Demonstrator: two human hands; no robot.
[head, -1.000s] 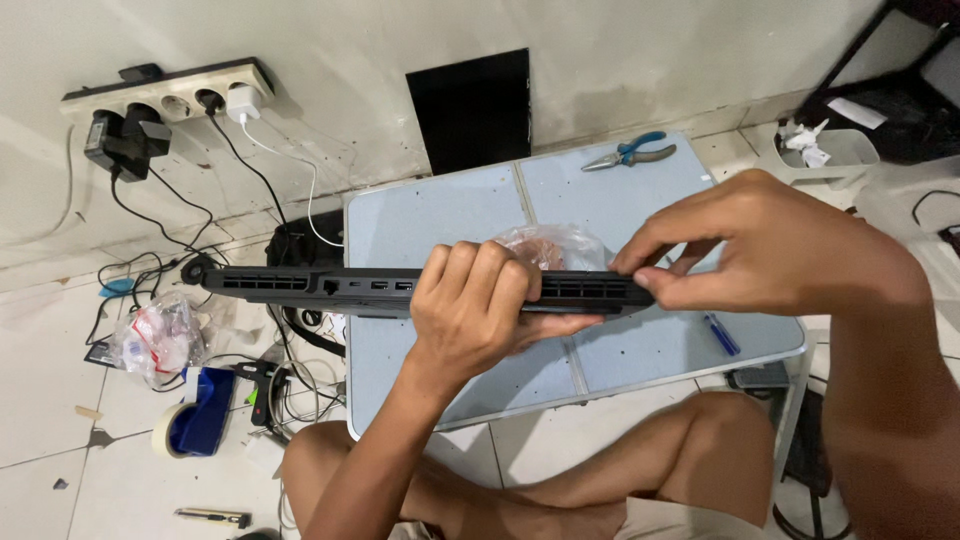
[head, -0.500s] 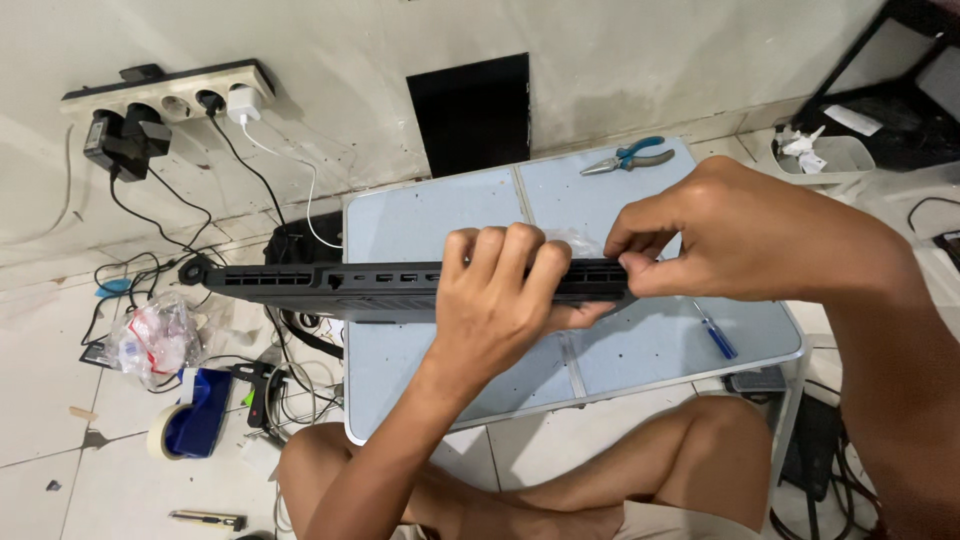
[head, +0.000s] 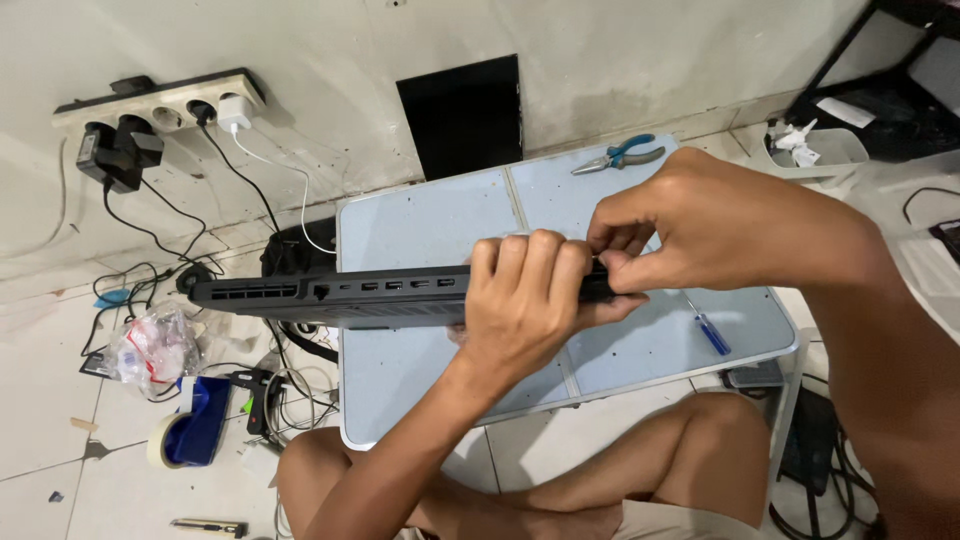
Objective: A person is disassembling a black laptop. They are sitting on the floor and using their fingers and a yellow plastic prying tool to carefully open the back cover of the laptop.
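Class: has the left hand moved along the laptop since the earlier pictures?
Yes. The left hand slid rightward along the laptop, away from its ports, to meet the right hand.

- Clear plastic bag (head: 152, 347), crumpled, with red and white contents showing through; lies on the floor tiles at far left, among black cables.
- Small white paper slip or label (head: 845, 111), rectangular, on a dark surface at upper right.
- No signs seen. No lit screens in view.
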